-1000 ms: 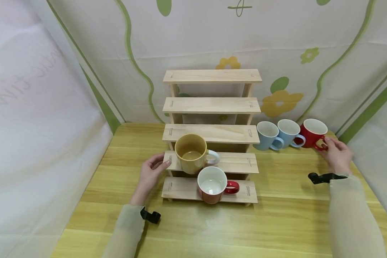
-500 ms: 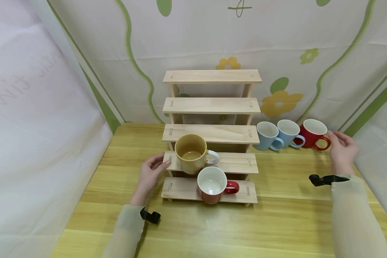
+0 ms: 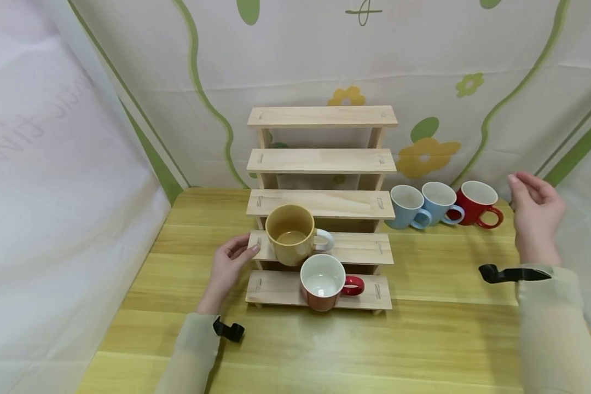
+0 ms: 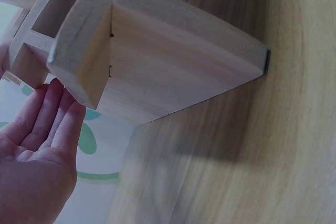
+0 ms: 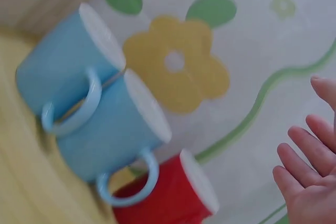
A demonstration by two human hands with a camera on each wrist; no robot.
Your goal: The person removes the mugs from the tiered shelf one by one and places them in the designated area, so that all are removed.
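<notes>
My left hand (image 3: pixel 231 264) pinches the left end of the second-lowest board of the stepped wooden shelf (image 3: pixel 359 249), thumb on top. In the left wrist view, the fingers (image 4: pixel 44 124) reach under the board's end. A mustard mug (image 3: pixel 291 235) with a white handle stands on that board. On the lowest board is a mug with a white inside and a red handle (image 3: pixel 323 283). My right hand (image 3: pixel 538 219) is in the air, holding nothing, right of a red mug (image 3: pixel 475 203). Two light-blue mugs (image 3: pixel 406 207) stand beside the red one; the right wrist view shows the loose fingers (image 5: pixel 307 161).
The shelf's upper three boards (image 3: pixel 320 203) rise toward the back. A printed cloth (image 3: pixel 300 54) hangs behind the wooden table (image 3: pixel 305 350) and along both its sides. The mug row stands close to the back cloth, at the shelf's right.
My right hand has let go of the red mug's handle and moved right and up, away from it. The left hand stays at the shelf board.
</notes>
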